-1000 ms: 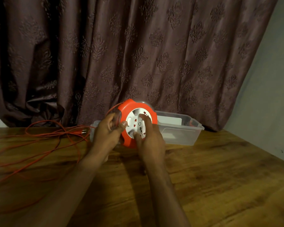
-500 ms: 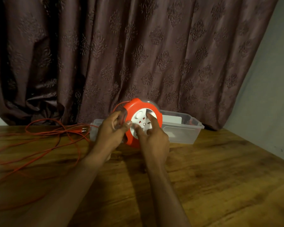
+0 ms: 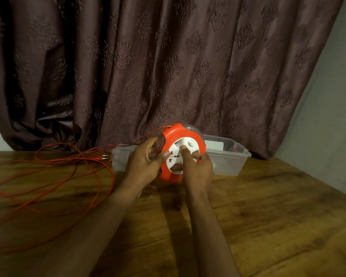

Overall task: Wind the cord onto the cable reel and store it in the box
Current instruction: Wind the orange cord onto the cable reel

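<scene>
An orange cable reel with a white socket face stands upright above the wooden table, in front of a clear plastic box. My left hand grips the reel's left rim, thumb on the orange edge. My right hand rests on the white centre, forefinger pressed against the face and other fingers curled below it. The orange cord leaves the reel's top left and lies in loose loops over the left of the table. Its plug lies near the box's left end.
A dark patterned curtain hangs right behind the table. A grey wall closes the right side. The box holds a white item and something red at its right end.
The reel has shifted slightly right and up. My right hand's fingers have moved round on the white centre, and the face has turned. The cord loops lie much the same.
</scene>
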